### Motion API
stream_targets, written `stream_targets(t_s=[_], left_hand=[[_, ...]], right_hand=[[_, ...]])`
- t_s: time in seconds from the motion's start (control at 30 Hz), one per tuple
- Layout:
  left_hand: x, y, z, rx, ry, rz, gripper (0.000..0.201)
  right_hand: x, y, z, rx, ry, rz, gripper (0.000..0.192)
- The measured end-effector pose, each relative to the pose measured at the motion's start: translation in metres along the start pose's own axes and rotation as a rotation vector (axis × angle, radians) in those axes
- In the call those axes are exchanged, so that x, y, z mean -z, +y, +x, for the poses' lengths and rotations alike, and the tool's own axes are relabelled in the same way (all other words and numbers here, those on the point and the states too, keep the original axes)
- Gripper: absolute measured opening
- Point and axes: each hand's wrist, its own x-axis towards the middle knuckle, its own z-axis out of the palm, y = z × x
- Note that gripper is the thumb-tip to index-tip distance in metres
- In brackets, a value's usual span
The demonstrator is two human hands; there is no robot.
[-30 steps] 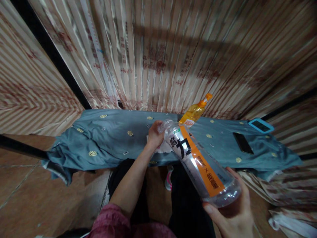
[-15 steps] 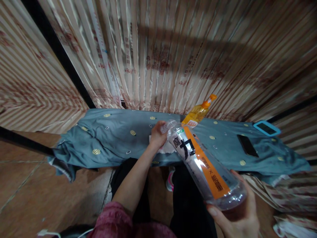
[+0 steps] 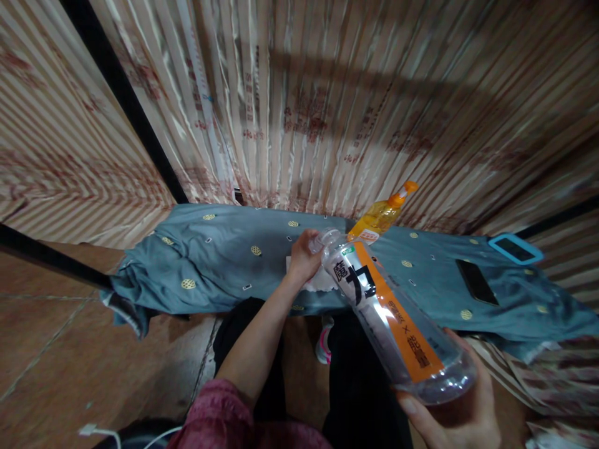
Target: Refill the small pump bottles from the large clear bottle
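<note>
A large clear plastic bottle (image 3: 393, 312) with a silver and orange label is held tilted in front of me. Its neck points up and left, its base down and right. My left hand (image 3: 306, 257) closes at the neck, the fingertips partly hidden by the bottle's mouth. Around the base wraps my right hand (image 3: 461, 411), thumb on the near side. White paper (image 3: 322, 280) lies on the cloth under the neck, partly covered by my left hand. Behind the bottle's neck is a pump bottle (image 3: 379, 215) of yellow liquid with an orange pump top.
A blue-grey cloth (image 3: 224, 268) with yellow prints covers the long narrow surface. To the right lie a black phone (image 3: 477, 282) and a blue-framed device (image 3: 516, 249). Striped curtains (image 3: 309, 125) hang behind, beside a black pole (image 3: 126, 100). A white cable (image 3: 100, 431) is at lower left.
The whole view has shifted slightly, so things appear a little further right. Both hands keep their hold on the clear bottle, with hardly any change in its tilt.
</note>
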Motion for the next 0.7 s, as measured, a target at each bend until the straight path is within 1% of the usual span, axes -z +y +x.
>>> stream_targets(t_s=[0.07, 0.23, 0.37, 0.53, 0.63, 0.7], left_hand=[[0.0004, 0.0004, 0.0000, -0.003, -0.005, 0.009, 0.017], [0.0008, 0.0012, -0.0004, 0.002, -0.005, -0.001, 0.018], [0.0012, 0.0031, -0.0007, 0.022, -0.011, 0.000, 0.019], [0.0013, 0.0032, -0.0005, 0.028, -0.015, 0.035, 0.018], [0.0005, 0.0010, -0.0003, 0.012, -0.014, 0.033, 0.018], [-0.0001, -0.0003, -0.0002, 0.005, -0.008, 0.023, 0.018]], right_hand=[[-0.0007, -0.0010, 0.0002, -0.001, 0.011, -0.009, 0.115], [-0.0019, -0.0030, 0.0000, -0.063, 0.014, 0.023, 0.125], [-0.0018, -0.0037, 0.0000, -0.049, 0.021, -0.006, 0.123], [-0.0017, -0.0038, -0.0003, -0.066, 0.019, 0.004, 0.126], [-0.0019, -0.0047, -0.0013, -0.033, 0.015, -0.015, 0.119], [-0.0022, -0.0054, -0.0017, -0.015, 0.014, -0.018, 0.118]])
